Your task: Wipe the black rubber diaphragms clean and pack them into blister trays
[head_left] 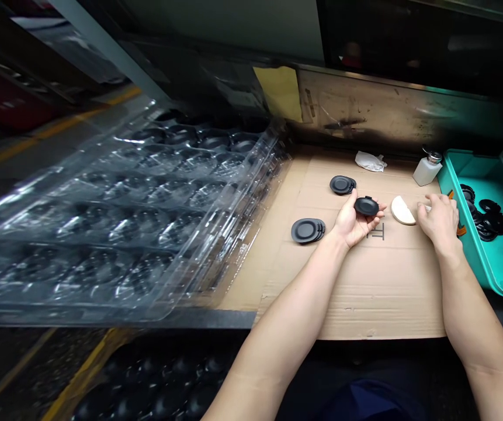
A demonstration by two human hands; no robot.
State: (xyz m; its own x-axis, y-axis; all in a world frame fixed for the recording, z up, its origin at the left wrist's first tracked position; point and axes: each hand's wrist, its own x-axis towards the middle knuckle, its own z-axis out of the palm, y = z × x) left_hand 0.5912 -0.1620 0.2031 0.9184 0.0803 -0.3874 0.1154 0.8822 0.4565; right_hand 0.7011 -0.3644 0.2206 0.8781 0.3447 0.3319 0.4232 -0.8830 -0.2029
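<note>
My left hand, palm up, holds a black oval cap with a small tab on its rim. To its left on the cardboard lie two overlapping groups of similar black oval pieces, a nearer group and a farther group. My right hand is palm down with curled fingers beside the green bin; something pale shows at its fingertips, too covered to name. Just left of it lies a white half-round pad. Orange parts show on both sides of that hand, mostly hidden by it.
Stacked clear plastic trays with rounded pockets fill the left side. The green bin at right holds several black round pieces. A white pump bottle and a crumpled white wad stand along the back of the cardboard.
</note>
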